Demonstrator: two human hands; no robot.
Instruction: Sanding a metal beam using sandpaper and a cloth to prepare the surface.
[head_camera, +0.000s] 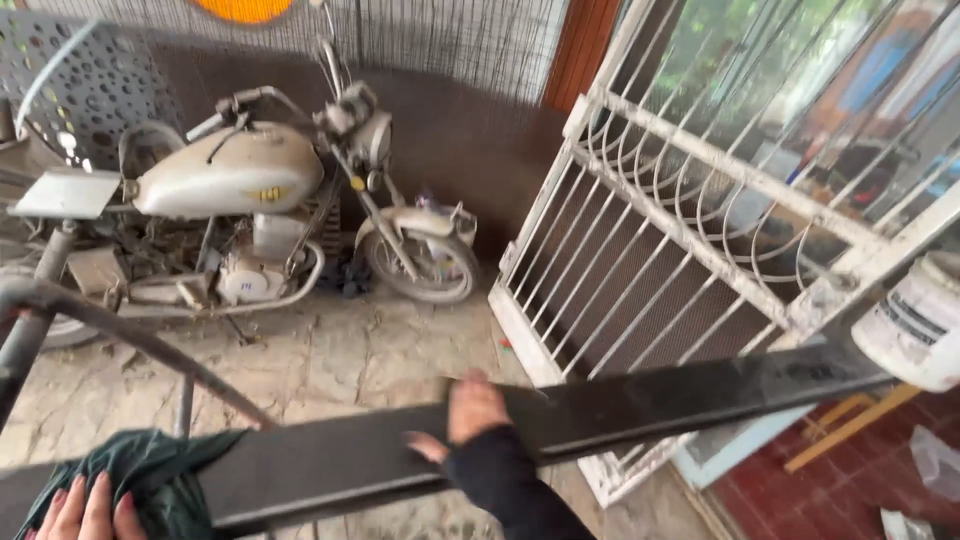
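A long black metal bar (680, 395) runs across the lower part of the view, from the bottom left up to the right. My right hand (468, 412), in a dark sleeve, lies on the bar near its middle, fingers draped over its top edge. My left hand (85, 510) sits at the bottom left corner and presses a dark green cloth (150, 475) against the bar's left end. A white bucket (915, 320) stands at the bar's right end.
A dusty old motorcycle (250, 210) is parked against the back wall on a stone floor. A white metal window grille (700, 230) leans at the right. A dark metal tube frame (120, 335) stands at the left. Red tiles show at the bottom right.
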